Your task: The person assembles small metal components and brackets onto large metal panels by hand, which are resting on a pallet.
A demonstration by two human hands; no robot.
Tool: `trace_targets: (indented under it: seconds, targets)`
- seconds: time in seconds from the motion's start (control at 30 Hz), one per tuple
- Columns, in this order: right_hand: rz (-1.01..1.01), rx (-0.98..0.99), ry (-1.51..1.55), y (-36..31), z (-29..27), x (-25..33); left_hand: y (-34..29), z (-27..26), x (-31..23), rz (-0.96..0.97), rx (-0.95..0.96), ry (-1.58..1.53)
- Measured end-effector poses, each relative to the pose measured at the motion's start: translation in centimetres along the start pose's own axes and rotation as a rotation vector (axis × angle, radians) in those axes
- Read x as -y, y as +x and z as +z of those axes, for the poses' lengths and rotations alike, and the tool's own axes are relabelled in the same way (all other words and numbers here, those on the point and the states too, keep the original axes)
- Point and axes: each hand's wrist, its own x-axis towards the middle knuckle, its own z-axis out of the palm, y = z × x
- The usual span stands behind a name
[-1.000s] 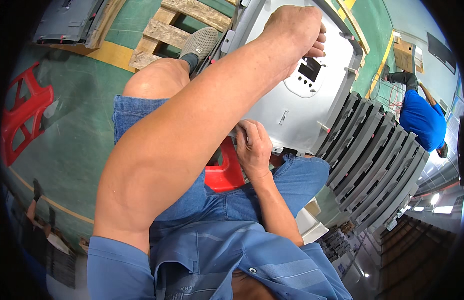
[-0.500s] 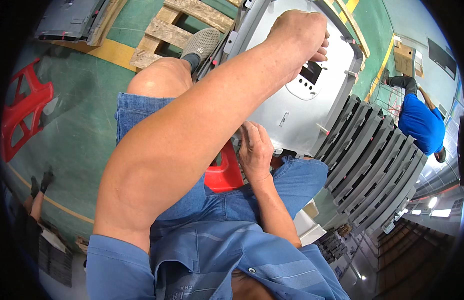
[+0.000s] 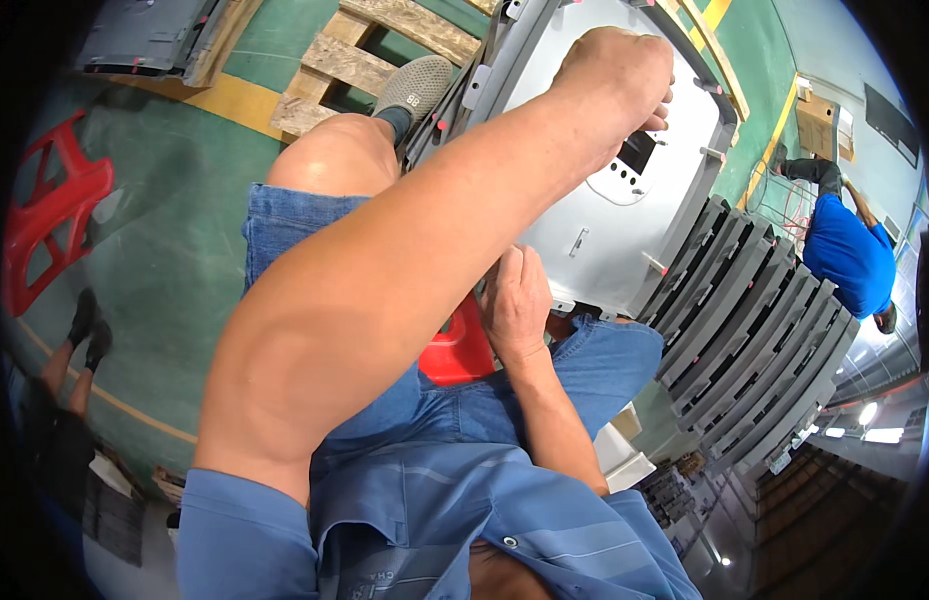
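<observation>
A large grey metal panel [image 3: 577,217] lies in front of my knees, with a dark rectangular cutout [image 3: 637,152] and a row of small holes beside it. My left arm crosses over it, and my left hand [image 3: 617,78] is closed above its far part, fingers curled under; what they hold, if anything, is hidden. My right hand [image 3: 519,305] is at the panel's near edge with its fingers bent, the fingertips partly behind my left forearm. Whether it grips the edge or something small cannot be made out. Pink-red tips show on pegs along the panel's rim.
Right of the panel stands a row of stacked grey metal panels [image 3: 755,330]. A wooden pallet [image 3: 350,62] lies beyond my foot. Red plastic pieces are a stool [image 3: 60,210] at left and a seat [image 3: 458,350] beneath me. A person in blue [image 3: 850,255] bends at far right.
The whole view has shifted slightly, moving everything a little rightward. Both hands keep nearly the same place on the panel. The legs of a person at far left have moved.
</observation>
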Motion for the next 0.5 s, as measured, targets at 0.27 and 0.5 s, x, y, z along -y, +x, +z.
trace_targets:
  seconds: [0.27, 0.5]
  targets:
    - [0.001, -0.040, -0.080, 0.27, 0.39, 0.18, -0.07, -0.20, 0.03, 0.033, 0.005, 0.015]
    - [-0.017, -0.025, -0.217, 0.68, 0.14, 0.30, -0.06, -0.58, 0.01, 0.017, 0.007, 0.116]
